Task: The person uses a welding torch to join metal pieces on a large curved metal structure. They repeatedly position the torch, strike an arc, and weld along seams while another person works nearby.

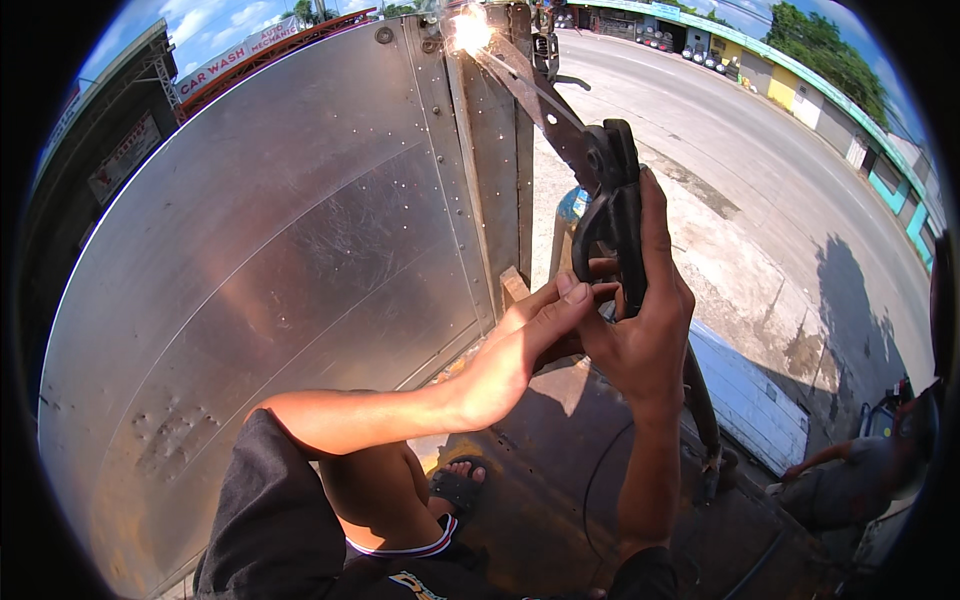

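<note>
My right hand (645, 335) is wrapped around the black handle of a welding electrode holder (622, 220), held upright. My left hand (510, 355) is closed at the handle's lower end, its thumb and fingers against my right hand. From the holder's jaws a thin welding rod (540, 92) slants up and left. A bright arc with sparks (472, 32) burns at its far end, against the top of a rusty steel post (500, 170); the glare hides the exact contact. Behind the rod runs a brown flat steel bar (562, 140) with holes.
A large riveted sheet-metal panel (290, 230) stands at left, beside the post. Below is a rusty metal deck (560, 470) with a thin cable. A blue-topped cylinder (572, 205), a white panel (750, 395) and a road (720, 120) lie beyond. Another person (850, 480) is at lower right.
</note>
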Motion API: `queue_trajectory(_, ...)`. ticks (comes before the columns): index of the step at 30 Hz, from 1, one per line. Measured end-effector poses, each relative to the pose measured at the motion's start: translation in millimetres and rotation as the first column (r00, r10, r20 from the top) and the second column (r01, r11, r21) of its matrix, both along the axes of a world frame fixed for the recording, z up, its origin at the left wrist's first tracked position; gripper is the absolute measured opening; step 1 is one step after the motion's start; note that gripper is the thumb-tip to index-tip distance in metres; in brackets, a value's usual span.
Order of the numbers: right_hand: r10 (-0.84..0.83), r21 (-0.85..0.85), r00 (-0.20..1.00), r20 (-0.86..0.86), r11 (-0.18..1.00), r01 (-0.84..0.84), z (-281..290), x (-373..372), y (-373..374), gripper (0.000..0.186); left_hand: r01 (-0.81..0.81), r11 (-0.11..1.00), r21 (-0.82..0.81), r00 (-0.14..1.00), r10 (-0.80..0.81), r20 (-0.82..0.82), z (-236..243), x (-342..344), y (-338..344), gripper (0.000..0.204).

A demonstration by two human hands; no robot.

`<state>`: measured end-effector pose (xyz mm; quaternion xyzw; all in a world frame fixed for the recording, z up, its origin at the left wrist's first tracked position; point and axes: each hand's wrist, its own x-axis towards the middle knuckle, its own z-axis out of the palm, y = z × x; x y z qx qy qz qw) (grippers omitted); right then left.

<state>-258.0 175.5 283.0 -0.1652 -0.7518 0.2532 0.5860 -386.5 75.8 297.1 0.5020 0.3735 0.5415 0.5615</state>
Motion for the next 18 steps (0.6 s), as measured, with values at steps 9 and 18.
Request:
queue_trajectory(9, 0.026, -0.031, 0.999, -0.020, 0.999, -0.027, 0.5, -3.7, 4.4, 0.099, -0.033, 0.999, 0.018, 0.999, 0.033, 0.028, -1.0, -0.9, 2.3, 0.071)
queue_trajectory(18, 0.042, -0.083, 0.998, -0.044, 0.996, -0.046, -2.4, 2.7, 3.7, 0.099, -0.011, 0.999, 0.035, 1.000, 0.011, -0.024, -3.1, 3.2, 1.1, 0.075)
